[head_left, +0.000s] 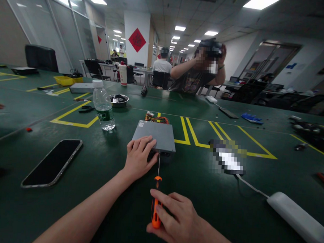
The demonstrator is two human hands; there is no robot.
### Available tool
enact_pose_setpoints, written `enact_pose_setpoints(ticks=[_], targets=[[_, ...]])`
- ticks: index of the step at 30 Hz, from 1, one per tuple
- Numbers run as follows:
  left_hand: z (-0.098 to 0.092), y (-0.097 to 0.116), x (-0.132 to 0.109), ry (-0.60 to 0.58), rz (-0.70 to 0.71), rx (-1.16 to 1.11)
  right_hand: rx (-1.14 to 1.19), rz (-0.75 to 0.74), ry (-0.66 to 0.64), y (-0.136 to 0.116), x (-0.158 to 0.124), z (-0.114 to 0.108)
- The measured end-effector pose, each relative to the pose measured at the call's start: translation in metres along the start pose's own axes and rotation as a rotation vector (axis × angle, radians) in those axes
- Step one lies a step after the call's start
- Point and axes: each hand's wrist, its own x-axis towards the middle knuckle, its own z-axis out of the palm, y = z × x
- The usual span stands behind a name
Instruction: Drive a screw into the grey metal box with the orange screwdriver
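A grey metal computer power supply [158, 134] lies on the green table, its bundle of coloured wires [157, 118] at the far side. My left hand [139, 154] grips its near left corner, fingers over the top and thumb at the front face. In my right hand [177, 218] is an orange and black screwdriver [156, 204], held by the handle between the fingers and thumb. Its shaft points away from me, and the tip meets the near face of the power supply. What the tip touches there is too dark to make out.
Left of the power supply stand a water bottle [104, 109] and a metal bowl [119, 100] with small items. A dark phone [52, 163] lies nearer. To the right are a lit phone [227, 157] with a cable and a white power bank-like block [298, 219]. Someone [197, 70] sits opposite.
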Motion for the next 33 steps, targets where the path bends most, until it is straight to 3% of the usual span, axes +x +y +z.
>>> enact_pose_setpoints(ticks=[3,9,15,23,29,33], targets=[[0.0,0.0,0.0,-0.001,0.0,0.007,0.014,0.035,0.013,-0.001,0.0,0.002],[0.0,0.0,-0.001,-0.004,0.003,0.015,-0.057,0.026,-0.237,-0.003,0.004,-0.005],[0.0,0.0,0.0,-0.004,-0.005,-0.001,0.008,0.012,-0.001,0.0,-0.006,0.004],[0.001,0.0,0.0,-0.006,-0.009,0.008,-0.011,-0.018,-0.135,-0.002,0.006,-0.003],[-0.001,0.001,0.0,-0.008,-0.009,0.006,0.002,-0.006,0.019,-0.001,-0.003,0.003],[0.0,0.001,0.0,-0.005,-0.009,0.006,0.043,0.026,-0.053,-0.001,-0.005,0.004]])
